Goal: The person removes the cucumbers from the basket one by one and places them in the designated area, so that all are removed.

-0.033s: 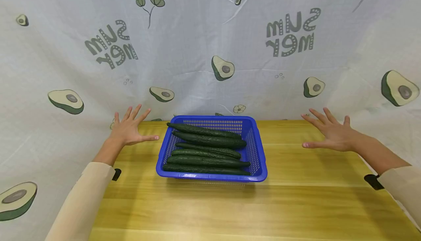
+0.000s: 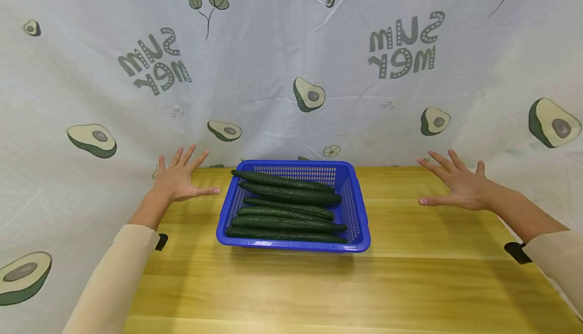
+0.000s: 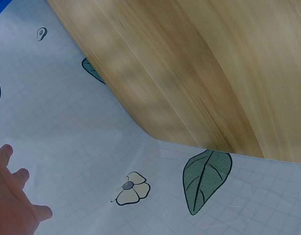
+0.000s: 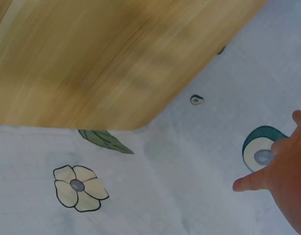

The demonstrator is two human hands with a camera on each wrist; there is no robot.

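Observation:
Several long dark green cucumbers (image 2: 291,222) lie side by side in a blue plastic basket (image 2: 361,212) with slotted walls. To the basket's left, my left hand (image 2: 176,179) is held with fingers spread, apart from the rim and touching nothing. On the other side my right hand (image 2: 462,184) is spread in the same way, farther from the basket and holding nothing. The left wrist view catches part of the left hand (image 3: 15,200) at its lower left edge. In the right wrist view, the right hand (image 4: 287,171) shows at the right edge.
The basket stands on a wooden table (image 2: 291,293), near its back edge. A pale curtain (image 2: 273,60) printed with avocados and lettering hangs behind and at both sides. Dark bands (image 2: 161,242) sit at the wrists below the sleeves.

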